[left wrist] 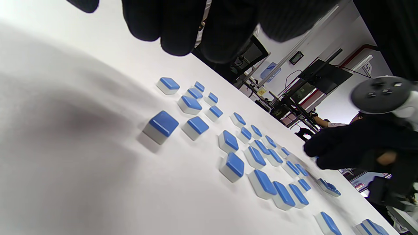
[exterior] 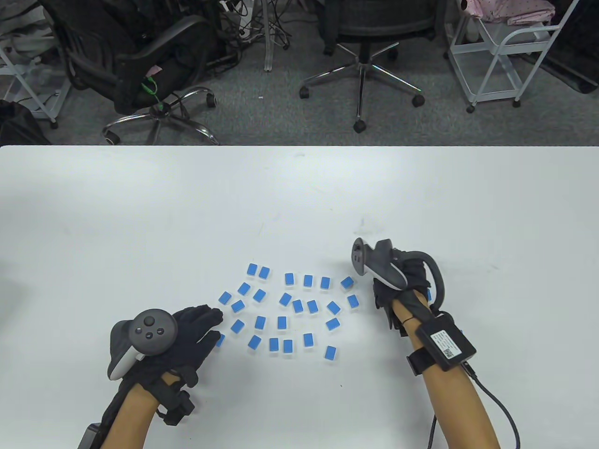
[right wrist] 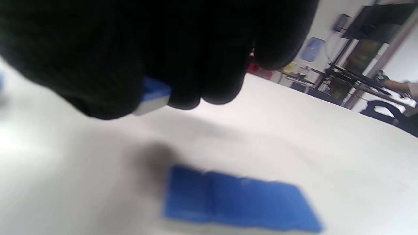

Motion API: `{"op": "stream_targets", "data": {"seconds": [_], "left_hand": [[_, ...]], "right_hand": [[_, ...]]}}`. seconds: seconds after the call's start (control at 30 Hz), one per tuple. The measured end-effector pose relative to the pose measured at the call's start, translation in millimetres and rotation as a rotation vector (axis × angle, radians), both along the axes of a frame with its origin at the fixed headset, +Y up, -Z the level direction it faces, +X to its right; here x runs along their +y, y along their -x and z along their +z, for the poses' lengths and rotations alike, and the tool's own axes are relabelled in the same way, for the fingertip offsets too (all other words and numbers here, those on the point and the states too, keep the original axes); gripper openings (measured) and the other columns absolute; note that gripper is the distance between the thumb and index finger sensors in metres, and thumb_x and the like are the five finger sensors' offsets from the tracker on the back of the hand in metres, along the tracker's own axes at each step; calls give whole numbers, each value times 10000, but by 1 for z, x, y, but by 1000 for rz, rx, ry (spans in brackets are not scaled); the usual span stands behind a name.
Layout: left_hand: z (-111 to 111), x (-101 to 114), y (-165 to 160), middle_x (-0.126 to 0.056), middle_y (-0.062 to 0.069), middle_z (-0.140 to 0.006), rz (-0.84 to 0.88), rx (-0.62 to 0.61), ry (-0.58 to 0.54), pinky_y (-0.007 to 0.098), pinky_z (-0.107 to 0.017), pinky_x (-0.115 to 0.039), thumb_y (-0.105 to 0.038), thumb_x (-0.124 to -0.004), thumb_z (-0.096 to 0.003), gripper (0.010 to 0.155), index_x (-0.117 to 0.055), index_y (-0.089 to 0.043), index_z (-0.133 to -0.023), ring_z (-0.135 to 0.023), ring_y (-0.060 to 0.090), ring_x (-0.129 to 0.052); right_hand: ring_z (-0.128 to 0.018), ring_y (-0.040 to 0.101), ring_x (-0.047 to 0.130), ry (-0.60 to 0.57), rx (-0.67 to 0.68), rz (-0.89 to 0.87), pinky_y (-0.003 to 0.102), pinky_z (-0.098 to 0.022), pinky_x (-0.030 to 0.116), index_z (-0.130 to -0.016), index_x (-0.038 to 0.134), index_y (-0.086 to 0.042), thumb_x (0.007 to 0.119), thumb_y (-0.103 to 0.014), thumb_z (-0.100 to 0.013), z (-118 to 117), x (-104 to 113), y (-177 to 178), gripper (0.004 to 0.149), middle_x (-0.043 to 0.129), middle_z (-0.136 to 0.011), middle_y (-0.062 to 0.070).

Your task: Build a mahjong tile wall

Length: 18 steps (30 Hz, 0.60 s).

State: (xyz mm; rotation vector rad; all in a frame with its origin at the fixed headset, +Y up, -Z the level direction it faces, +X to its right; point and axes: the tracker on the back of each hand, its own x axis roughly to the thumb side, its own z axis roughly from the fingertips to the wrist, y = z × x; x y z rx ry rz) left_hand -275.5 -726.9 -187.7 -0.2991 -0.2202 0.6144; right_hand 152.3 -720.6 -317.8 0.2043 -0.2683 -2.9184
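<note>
- The right hand [right wrist: 156,49] curls its fingers [right wrist: 98,81] around one blue tile [right wrist: 153,96], just above the bench.
- Two more tiles [right wrist: 240,202] lie side by side under it, touching.
- The left hand [exterior: 187,334] lies flat, fingers [exterior: 208,318] spread, beside the loose tiles [exterior: 285,308].
- One tile [exterior: 220,340] peeks out under its fingertips.
- The bench [exterior: 140,224] is white.
- Behind it stand black office chairs [exterior: 360,47] on a grey floor [exterior: 262,107].

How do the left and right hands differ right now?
The left hand lies flat with fingers extended, holding nothing; the right hand is curled, pinching a blue tile. The left sits at the scattered tiles' left edge, the right at their right. Both wear black gloves with trackers.
</note>
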Motion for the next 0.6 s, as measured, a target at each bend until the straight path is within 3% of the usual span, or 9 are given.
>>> {"op": "stream_targets", "data": {"seconds": [0.13,0.3,0.6], "left_hand": [[-1,0,-1,-541,62,-1175,1,1,8,652,-782,-355,-519,-630,-526,610,-624,-271,-1083,-1098,383,-456],[0,-1,0,-545,64,-1173,-2,7,12,652,-782,-357,-518,-631,-526,604,-621,-279,-1080,-1097,381,-460],[-1,-2,1,-544,64,-1174,-1,18,25,651,-783,-355,-518,-630,-526,607,-621,-276,-1082,-1097,381,-459]], "right_hand": [[-834,229,871,-55,-118,-52,555,-740,619,-751,833,-367,982,-380,-305,10,21,-56,471,920,-851,-80],[-851,222,859,48,-208,-100,575,-757,589,-747,839,-373,989,-363,-309,17,1,-107,463,916,-860,-94],[-837,187,880,131,-131,-40,565,-772,581,-757,821,-417,999,-359,-297,19,-26,-106,497,929,-843,-138]]}}
